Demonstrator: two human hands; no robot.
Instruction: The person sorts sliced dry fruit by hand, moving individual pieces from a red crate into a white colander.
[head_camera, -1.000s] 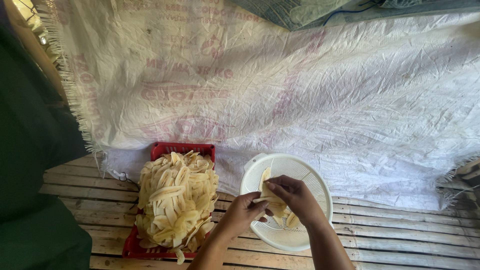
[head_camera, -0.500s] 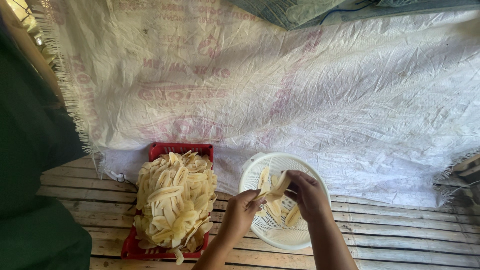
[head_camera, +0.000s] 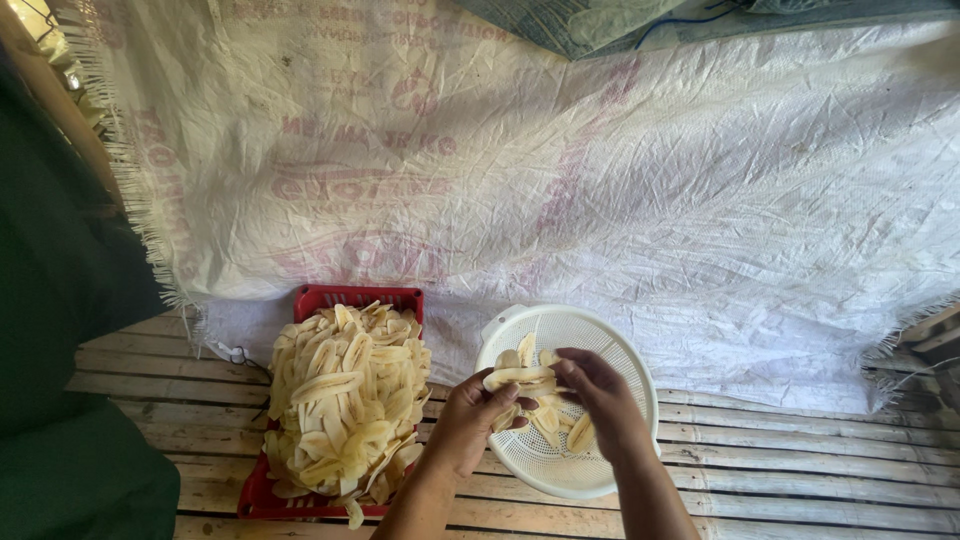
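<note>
Hands meet over a white colander (head_camera: 610, 350), the left hand (head_camera: 478, 412) and right hand (head_camera: 598, 392) each pinching an end of one pale banana slice (head_camera: 518, 376), likely thin, light, slippery and easily snapped, while a heaped red tray (head_camera: 330, 298) lies just left.

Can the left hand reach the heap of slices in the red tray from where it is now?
Probably yes. The left hand holds a slice over the white colander, and the heap of slices in the red tray lies just beside it, uncovered, with nothing between.
</note>
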